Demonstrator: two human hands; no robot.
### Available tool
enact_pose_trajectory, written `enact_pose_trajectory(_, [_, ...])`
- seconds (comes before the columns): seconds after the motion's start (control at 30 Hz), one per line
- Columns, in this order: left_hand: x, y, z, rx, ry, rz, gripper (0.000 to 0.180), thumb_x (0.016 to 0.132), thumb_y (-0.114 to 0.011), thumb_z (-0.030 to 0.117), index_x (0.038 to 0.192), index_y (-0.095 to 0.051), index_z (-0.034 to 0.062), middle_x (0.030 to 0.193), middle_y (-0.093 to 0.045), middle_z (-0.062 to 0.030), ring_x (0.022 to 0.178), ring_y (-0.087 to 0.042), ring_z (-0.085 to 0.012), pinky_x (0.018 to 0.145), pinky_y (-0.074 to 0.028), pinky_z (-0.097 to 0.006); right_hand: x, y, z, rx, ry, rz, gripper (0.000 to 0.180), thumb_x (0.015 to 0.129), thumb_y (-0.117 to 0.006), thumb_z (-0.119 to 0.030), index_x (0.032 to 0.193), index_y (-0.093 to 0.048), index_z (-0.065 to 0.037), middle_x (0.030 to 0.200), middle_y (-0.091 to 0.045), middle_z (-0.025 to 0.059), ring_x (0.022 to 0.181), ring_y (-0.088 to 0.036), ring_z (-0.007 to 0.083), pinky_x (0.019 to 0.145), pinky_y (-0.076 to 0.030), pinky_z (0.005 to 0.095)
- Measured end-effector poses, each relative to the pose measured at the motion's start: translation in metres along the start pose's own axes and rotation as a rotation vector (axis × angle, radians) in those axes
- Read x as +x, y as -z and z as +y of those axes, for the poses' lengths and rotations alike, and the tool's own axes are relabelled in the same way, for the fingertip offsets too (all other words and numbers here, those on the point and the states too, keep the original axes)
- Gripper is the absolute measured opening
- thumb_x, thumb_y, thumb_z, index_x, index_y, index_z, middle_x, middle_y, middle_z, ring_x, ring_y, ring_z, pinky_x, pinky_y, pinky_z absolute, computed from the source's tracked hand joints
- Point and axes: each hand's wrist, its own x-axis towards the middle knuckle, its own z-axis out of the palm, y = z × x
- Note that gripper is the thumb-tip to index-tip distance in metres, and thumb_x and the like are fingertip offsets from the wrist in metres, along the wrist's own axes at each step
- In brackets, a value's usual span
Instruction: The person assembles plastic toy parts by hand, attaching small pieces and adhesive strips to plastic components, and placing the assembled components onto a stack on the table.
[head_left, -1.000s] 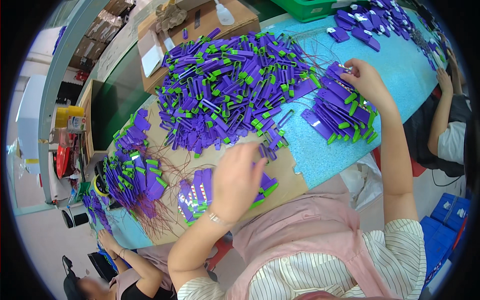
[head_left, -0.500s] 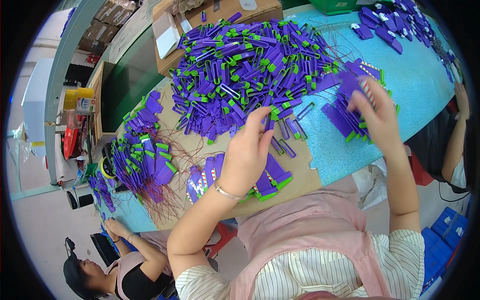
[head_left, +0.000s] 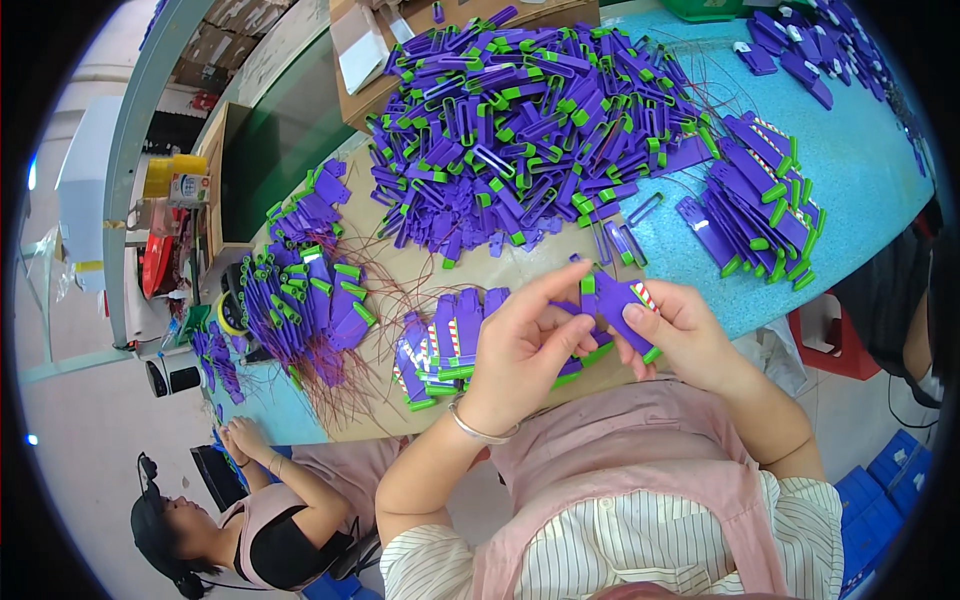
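Note:
My left hand (head_left: 520,355) pinches a narrow purple plastic frame piece (head_left: 587,285) with a green end, partly hidden by the fingers. Close beside it, my right hand (head_left: 680,335) grips a flat purple plastic piece (head_left: 612,300) with a red-and-white striped edge and a green end. The two pieces meet or overlap between my hands; I cannot tell whether they are joined. Under my left hand lies a row of striped purple pieces (head_left: 465,325) with green ends. Beyond rises a large heap of purple-and-green frame pieces (head_left: 520,130).
More finished-looking purple pieces (head_left: 750,210) are stacked on the blue mat (head_left: 850,180) at right. Purple parts with thin red wires (head_left: 290,310) lie at left. A cardboard box (head_left: 365,100) stands behind the heap. Another person (head_left: 270,520) works at lower left.
My right hand has come left and nearer from the right-hand stack, bringing the striped purple piece to my left hand. My left hand has drawn back from the heap's edge with the frame piece.

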Motion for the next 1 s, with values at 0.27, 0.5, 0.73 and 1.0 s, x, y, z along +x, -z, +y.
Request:
enact_pose_trajectory(0.27, [-0.020,-0.008,-0.002,-0.063,-0.122,0.150,0.046,0.089,-0.057,-0.009,0.133,-0.045,-0.0016,0.103,-0.060,-0.0131,0.077,-0.065,-0.0159,0.066,-0.055,-0.026,-0.001,-0.019,-0.005,-0.157,0.046,-0.050,0.020,0.101,-0.048,-0.019,0.092,-0.057,-0.003,0.071,-0.058,-0.0001,0.056,-0.052,0.0048,0.049,-0.041,0.0198])
enact_pose_trajectory(0.5, [-0.017,0.005,0.008,0.480,-0.303,-0.033,0.029,0.085,-0.065,-0.001,0.114,-0.065,0.0031,0.102,-0.064,-0.0108,0.077,-0.065,-0.0214,0.071,-0.053,-0.030,0.001,-0.014,-0.001,-0.538,0.006,-0.121,0.012,0.093,-0.059,-0.014,0.092,-0.060,-0.001,0.074,-0.061,0.0064,0.064,-0.058,0.0155,0.060,-0.045,0.0314])
enact_pose_trajectory(0.73, [-0.015,0.008,0.007,0.475,-0.056,-0.078,0.017,0.081,-0.074,0.007,0.095,-0.066,-0.0003,0.087,-0.065,-0.0105,0.076,-0.063,-0.0168,0.070,-0.049,-0.027,0.010,-0.027,-0.003,-0.752,0.521,-0.069,0.073,0.078,-0.072,-0.008,0.144,-0.042,-0.009,0.094,-0.062,0.0141,0.078,-0.062,0.0242,0.071,-0.049,0.0332])
enact_pose_trajectory(1.0, [-0.010,0.036,-0.002,-0.071,-0.118,0.107,0.034,0.098,-0.050,0.018,0.071,-0.058,-0.0006,0.079,-0.059,-0.0081,0.069,-0.051,-0.0146,0.064,-0.042,-0.029,0.006,-0.017,0.008,-0.688,0.324,-0.115,0.034,0.089,-0.059,-0.003,0.122,-0.056,0.003,0.101,-0.066,0.0230,0.091,-0.065,0.0357,0.077,-0.050,0.0398])
